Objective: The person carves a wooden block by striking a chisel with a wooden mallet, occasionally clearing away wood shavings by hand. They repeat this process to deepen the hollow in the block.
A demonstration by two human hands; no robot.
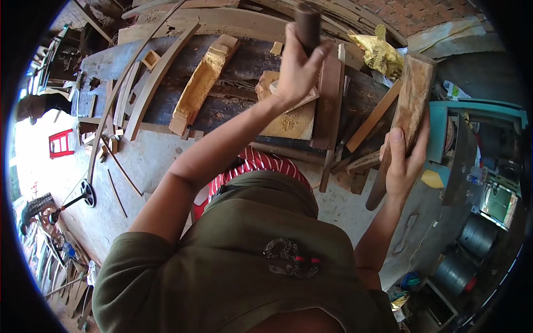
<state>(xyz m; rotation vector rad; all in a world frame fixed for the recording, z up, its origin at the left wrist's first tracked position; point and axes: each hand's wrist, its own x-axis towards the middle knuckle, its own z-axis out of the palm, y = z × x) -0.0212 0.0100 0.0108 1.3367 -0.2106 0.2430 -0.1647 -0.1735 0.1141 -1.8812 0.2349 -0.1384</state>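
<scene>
My left hand (300,69) is wrapped round a dark cylindrical handle (308,25) that looks like a chisel's. It stands upright above the bench, and any blade is hidden. Under that hand, a small pale wooden piece (305,101) lies on a yellowish board (294,123) sprinkled with wood chips. My right hand (403,161) grips a worn wooden mallet (415,83), its thick head raised to the right of the board and its narrower end pointing down. A hollowed yellow wooden block (202,83) lies on the bench to the left of the board.
Long curved wooden strips (158,83) lie across the left of the dark workbench (244,66). Brown planks (329,94) and a yellow bag (379,53) are at the right. A teal frame (438,133) stands beyond my right hand. A red stool (61,143) is on the floor at far left.
</scene>
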